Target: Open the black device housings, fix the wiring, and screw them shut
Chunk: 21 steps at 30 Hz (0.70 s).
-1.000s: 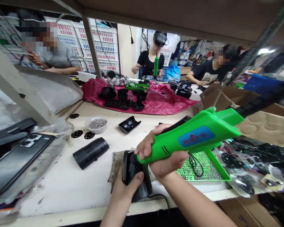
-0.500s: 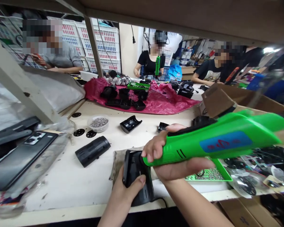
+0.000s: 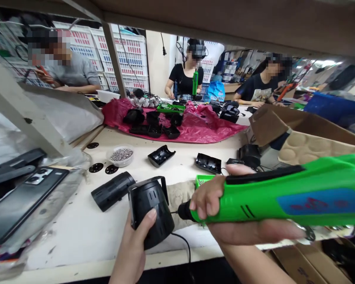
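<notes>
Left hand [image 3: 134, 246] pinches a black housing [image 3: 157, 201], thumb on top; right hand [image 3: 208, 199] wraps a green electric screwdriver [image 3: 263, 197] — best kept square, housing braced (bit contact unclear).

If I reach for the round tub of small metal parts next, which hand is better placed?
Probably your left hand: it is nearer the tub, though it would first have to put down the black housing. Your right hand is farther off, gripping the green screwdriver.
</notes>
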### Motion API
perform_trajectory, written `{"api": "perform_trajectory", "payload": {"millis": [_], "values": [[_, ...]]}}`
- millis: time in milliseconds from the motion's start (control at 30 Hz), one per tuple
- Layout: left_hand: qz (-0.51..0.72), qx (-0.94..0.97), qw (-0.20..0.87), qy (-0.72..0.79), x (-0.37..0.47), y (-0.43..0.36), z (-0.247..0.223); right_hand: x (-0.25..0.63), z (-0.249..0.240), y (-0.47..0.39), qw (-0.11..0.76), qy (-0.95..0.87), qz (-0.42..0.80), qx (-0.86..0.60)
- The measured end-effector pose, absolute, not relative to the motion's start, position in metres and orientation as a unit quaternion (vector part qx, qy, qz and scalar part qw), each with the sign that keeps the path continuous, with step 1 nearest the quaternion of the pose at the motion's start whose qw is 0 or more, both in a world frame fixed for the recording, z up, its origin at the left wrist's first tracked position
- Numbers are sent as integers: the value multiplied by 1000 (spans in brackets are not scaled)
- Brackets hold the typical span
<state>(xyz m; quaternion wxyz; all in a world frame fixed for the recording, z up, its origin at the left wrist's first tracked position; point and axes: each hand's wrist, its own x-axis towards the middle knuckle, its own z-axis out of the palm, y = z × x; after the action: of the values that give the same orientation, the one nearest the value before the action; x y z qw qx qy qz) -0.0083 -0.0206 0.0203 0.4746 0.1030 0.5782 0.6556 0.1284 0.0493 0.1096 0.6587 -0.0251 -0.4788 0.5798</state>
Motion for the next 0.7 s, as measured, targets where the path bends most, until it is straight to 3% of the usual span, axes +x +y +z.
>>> {"api": "perform_trajectory", "payload": {"millis": [700], "values": [[699,69,461,542,-1,-17,17,116,96,49,680,-469,563,-31]]}}
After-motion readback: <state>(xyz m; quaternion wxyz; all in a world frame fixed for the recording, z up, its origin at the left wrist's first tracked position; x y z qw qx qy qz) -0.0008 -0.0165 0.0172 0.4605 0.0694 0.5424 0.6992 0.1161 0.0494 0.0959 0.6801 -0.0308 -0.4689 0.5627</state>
